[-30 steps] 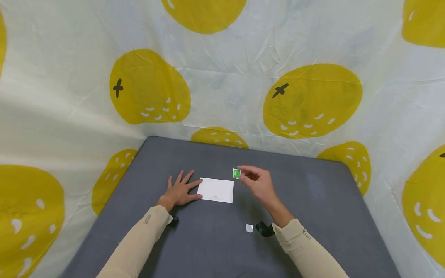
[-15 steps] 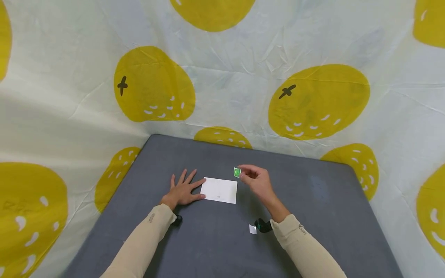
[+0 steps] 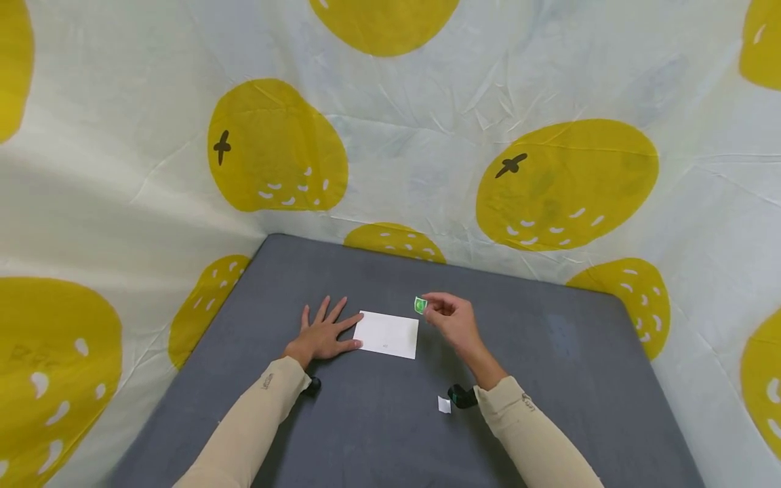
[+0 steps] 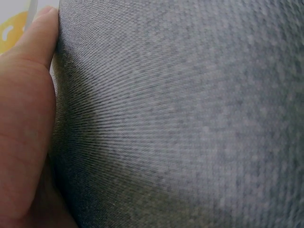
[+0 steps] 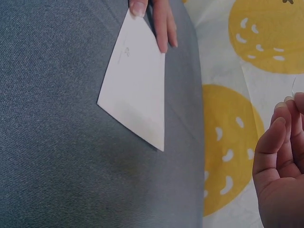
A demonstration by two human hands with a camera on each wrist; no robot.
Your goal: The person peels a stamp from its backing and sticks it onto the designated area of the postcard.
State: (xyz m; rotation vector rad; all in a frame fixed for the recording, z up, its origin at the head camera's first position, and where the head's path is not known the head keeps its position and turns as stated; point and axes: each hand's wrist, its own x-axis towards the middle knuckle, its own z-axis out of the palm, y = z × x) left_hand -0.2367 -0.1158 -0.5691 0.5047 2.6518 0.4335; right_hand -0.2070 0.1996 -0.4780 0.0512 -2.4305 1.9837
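A white card or envelope (image 3: 386, 335) with a small faint mark near its front edge lies flat on the grey surface. At its left edge rests my left hand (image 3: 322, 339), fingers spread, thumb and one fingertip touching the corners. My right hand (image 3: 453, 320) pinches a small green sticker (image 3: 420, 305) with a white border, like a stamp, between thumb and fingertips. It is held up near the card's far right corner, apart from it. In the right wrist view only a thin edge shows beyond the right fingertips. The left wrist view shows part of the left hand (image 4: 23, 123) against grey fabric.
A small white scrap of paper (image 3: 444, 404) lies on the grey fabric-covered table (image 3: 366, 434), close to the right wrist's black camera (image 3: 462, 396). A white curtain with yellow fruit prints (image 3: 415, 163) stands behind the table and at its sides.
The head view has shifted slightly, so the scene sits a little further right. The green sticker has tilted a little in my right fingers. My left hand stays on the card's edge.
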